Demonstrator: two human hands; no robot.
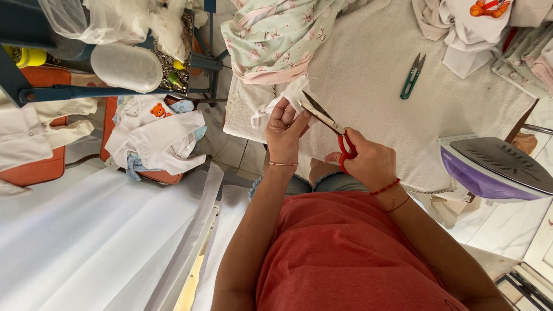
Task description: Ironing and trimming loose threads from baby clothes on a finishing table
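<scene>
We see the left hand point(283, 131) pinching white fabric point(295, 95); the right hand point(368, 161) holds red-handled scissors point(328, 124), blades open, at it above the desk point(368, 75).

I see open white towel-covered board point(368, 75) between the hands and the small green thread snips point(412, 76); a hand could pass there. The purple steam iron point(495, 167) blocks right, the floral pink-edged cloth pile point(276, 37) blocks far left, and folded white garments point(466, 29) crowd the far right.

The scissors point(328, 122) have bright, smooth metal blades and glossy red plastic handles. Under them the counter point(368, 80) wears rough, matt towelling cloth, and right of them the iron point(495, 167) shows a dull grey metal soleplate and glossy purple plastic.
</scene>
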